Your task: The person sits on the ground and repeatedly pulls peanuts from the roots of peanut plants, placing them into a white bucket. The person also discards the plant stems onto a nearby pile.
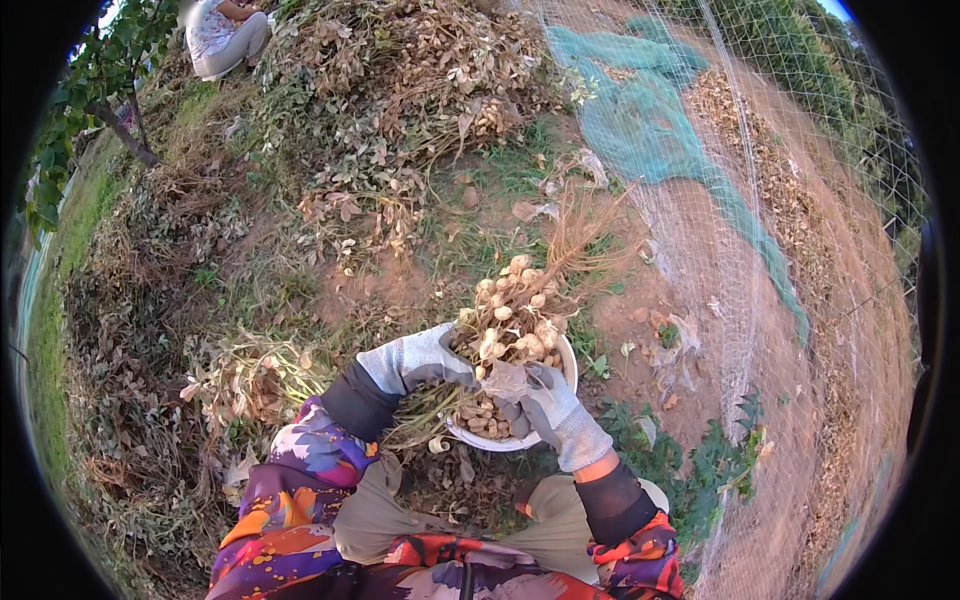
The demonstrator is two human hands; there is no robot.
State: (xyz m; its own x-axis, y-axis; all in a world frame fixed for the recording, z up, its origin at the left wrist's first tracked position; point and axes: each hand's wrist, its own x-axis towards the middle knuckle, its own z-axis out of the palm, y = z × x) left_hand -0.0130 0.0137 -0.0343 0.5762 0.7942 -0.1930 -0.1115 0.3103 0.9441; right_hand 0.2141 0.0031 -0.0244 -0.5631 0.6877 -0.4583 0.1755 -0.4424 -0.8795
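Note:
A bunch of peanut plants (515, 310) with pale pods and thin brown roots hangs over a white bucket (571, 368). My gloved left hand (425, 357) is closed around the stems at the bunch's left side, with leafy stalks trailing below it. At the near side of the bunch, my gloved right hand (553, 405) has its fingers bent in among the pods, beside a pale scrap (505, 381) that looks like plastic film or a dry leaf. Loose peanuts (487, 416) lie inside the bucket. What exactly the right fingertips grip is hidden.
A big heap of dried peanut plants (390, 90) rises ahead. Along the right runs white netting (790, 300) with a green net (650, 120) on it. Another person (228, 38) squats at the far left near a small tree (125, 130). Green weeds (690, 450) grow right of the bucket.

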